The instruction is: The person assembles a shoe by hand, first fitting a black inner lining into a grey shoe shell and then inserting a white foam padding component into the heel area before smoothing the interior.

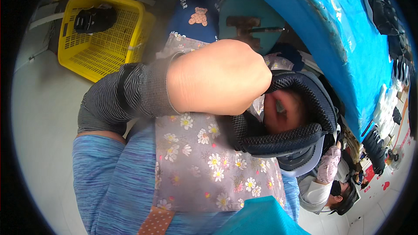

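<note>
A black shoe (285, 141) with a padded, mesh-lined collar and a grey-lavender sole is held over my lap, its opening turned toward me. My left hand (222, 78), under a black-and-white striped sleeve, is closed at the collar's left side, and its fingertips are hidden behind the hand. Through the opening show curled fingers (283, 111), apparently those of my right hand, bent in a ring inside the shoe. The forearm behind them is hidden. Beneath lies a grey apron (213, 156) with daisies over my blue trousers (126, 182).
A yellow plastic crate (96, 61) with a black item (93, 19) inside stands at the far left. A blue-covered table (344, 56) curves along the right, with black shoes (379, 11) on it. Beyond are a blue seat (198, 15), a teal seat (250, 13), and a masked co-worker (320, 191).
</note>
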Action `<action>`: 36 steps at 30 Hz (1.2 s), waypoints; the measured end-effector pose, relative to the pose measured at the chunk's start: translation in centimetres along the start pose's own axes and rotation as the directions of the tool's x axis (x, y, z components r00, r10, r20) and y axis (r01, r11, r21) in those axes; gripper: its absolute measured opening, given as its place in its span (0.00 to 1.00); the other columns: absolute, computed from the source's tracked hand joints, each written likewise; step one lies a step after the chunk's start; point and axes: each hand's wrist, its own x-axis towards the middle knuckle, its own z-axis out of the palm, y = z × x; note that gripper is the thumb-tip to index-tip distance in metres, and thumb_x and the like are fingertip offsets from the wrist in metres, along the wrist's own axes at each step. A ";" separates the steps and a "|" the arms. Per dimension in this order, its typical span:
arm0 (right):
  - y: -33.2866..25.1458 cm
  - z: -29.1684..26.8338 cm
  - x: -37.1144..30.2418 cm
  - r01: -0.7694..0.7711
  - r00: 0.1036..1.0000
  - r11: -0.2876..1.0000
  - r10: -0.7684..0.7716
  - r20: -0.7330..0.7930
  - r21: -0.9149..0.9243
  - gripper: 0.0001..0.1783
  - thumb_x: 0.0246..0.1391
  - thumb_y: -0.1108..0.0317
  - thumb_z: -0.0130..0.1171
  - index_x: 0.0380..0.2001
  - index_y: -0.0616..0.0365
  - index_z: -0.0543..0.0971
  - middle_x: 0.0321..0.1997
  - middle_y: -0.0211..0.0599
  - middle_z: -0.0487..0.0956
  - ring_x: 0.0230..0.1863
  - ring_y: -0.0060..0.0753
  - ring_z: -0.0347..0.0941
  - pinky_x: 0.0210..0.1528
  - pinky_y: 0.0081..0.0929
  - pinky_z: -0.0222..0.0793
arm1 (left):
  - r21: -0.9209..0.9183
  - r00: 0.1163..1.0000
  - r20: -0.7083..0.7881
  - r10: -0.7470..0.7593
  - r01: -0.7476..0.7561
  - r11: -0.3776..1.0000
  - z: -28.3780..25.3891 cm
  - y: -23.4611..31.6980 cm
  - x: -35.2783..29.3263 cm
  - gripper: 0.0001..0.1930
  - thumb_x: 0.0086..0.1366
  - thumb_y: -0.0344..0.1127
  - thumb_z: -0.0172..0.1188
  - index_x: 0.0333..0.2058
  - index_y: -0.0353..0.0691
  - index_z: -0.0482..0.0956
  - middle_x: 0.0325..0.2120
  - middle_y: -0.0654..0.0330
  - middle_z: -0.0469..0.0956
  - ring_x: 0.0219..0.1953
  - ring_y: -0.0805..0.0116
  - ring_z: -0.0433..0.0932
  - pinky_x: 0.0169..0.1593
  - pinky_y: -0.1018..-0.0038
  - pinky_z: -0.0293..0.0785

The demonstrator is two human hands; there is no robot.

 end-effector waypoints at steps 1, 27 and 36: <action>-0.3 0.0 0.6 -0.003 1.000 1.000 0.003 0.002 0.030 0.17 0.47 0.79 0.70 0.41 0.56 0.79 0.36 0.41 0.82 0.39 0.42 0.80 0.46 0.33 0.75 | 0.000 1.000 0.001 -0.001 0.001 1.000 0.1 -0.1 -0.1 0.10 0.51 0.34 0.63 0.21 0.30 0.80 0.22 0.43 0.78 0.28 0.45 0.81 0.33 0.58 0.79; 3.2 0.9 -2.3 -0.111 0.981 0.994 0.108 -0.163 -0.009 0.16 0.50 0.79 0.69 0.42 0.58 0.80 0.46 0.41 0.82 0.49 0.39 0.78 0.54 0.36 0.72 | -0.130 0.979 -0.003 -0.204 0.202 0.971 1.9 -0.8 -1.1 0.13 0.53 0.33 0.62 0.35 0.29 0.78 0.32 0.44 0.79 0.38 0.43 0.80 0.42 0.56 0.77; 2.2 1.1 -0.5 -0.353 0.934 0.935 0.352 -0.061 -0.016 0.10 0.52 0.74 0.68 0.39 0.55 0.83 0.46 0.41 0.82 0.48 0.41 0.79 0.52 0.34 0.73 | -0.119 0.991 -0.009 -0.136 0.134 0.984 1.7 -0.7 -0.4 0.14 0.54 0.28 0.60 0.39 0.27 0.75 0.32 0.41 0.79 0.37 0.41 0.80 0.42 0.55 0.77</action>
